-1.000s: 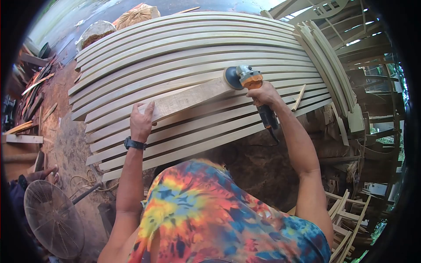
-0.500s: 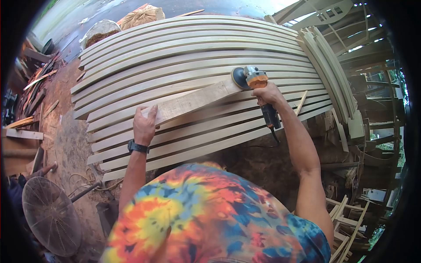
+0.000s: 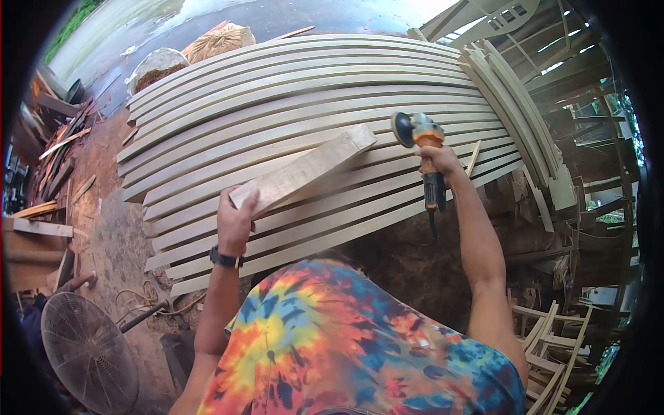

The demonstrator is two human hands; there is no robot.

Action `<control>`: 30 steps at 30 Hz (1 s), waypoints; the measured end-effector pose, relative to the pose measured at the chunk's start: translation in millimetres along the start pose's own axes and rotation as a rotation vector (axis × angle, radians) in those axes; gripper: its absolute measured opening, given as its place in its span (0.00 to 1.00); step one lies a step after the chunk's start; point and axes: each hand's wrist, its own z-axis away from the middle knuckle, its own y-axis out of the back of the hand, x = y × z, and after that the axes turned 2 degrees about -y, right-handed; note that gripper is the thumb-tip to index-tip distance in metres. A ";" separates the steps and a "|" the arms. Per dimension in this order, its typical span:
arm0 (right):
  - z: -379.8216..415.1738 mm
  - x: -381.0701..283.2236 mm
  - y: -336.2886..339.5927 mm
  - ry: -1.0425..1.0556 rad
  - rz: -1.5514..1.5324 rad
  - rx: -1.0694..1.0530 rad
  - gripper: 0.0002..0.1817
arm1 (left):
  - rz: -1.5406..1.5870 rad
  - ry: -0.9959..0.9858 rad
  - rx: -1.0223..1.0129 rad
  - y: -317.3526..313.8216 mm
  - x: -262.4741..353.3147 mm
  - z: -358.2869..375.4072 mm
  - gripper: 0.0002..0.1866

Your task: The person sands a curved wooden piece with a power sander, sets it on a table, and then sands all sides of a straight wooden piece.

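My left hand (image 3: 236,218) grips the near end of a short, thick wooden board (image 3: 304,169), thumb on top and fingers wrapped beneath. The board points away to the upper right, tilted over a row of long pale wooden slats (image 3: 346,218). My right hand (image 3: 440,160) is closed around the body of an orange and black angle grinder (image 3: 430,138). Its round dark sanding disc (image 3: 402,129) faces left, apart from the board's far end. From the tool's rear a cord hangs down over the slats' near edge.
More pale slats (image 3: 519,111) lie crosswise in a stack at the right. A round fan (image 3: 90,353) stands lower left, beside a person's hand (image 3: 88,278). Two sacks (image 3: 220,43) sit beyond the slats. Scrap wood (image 3: 553,346) is piled at lower right.
The grinder has moved right, and its disc has come off the board's far end. The board has turned, with its end face now showing.
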 end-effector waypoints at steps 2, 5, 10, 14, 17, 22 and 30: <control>17.1 17.3 12.5 -0.010 -0.135 0.002 0.12 | 0.217 -0.053 -0.209 -2.0 16.0 27.0 0.41; 45.8 36.0 18.7 0.046 -0.274 0.048 0.11 | 0.269 -0.194 -0.385 -17.6 52.1 64.4 0.52; 87.1 58.0 23.6 0.057 -0.389 0.069 0.11 | 0.200 -0.397 -0.259 -80.4 88.7 83.8 0.44; 107.9 65.2 24.4 0.074 -0.371 0.109 0.11 | -0.199 -0.904 -0.134 -110.8 95.0 80.4 0.41; 114.3 74.9 26.4 0.062 -0.360 0.140 0.11 | -0.234 -1.081 -0.024 -133.3 94.9 81.2 0.42; 125.2 82.4 24.8 0.030 -0.382 0.181 0.11 | -0.225 -1.112 -0.044 -156.9 93.6 82.7 0.43; 133.4 86.8 24.8 0.045 -0.373 0.203 0.11 | -0.170 -1.133 0.006 -168.8 105.0 76.6 0.43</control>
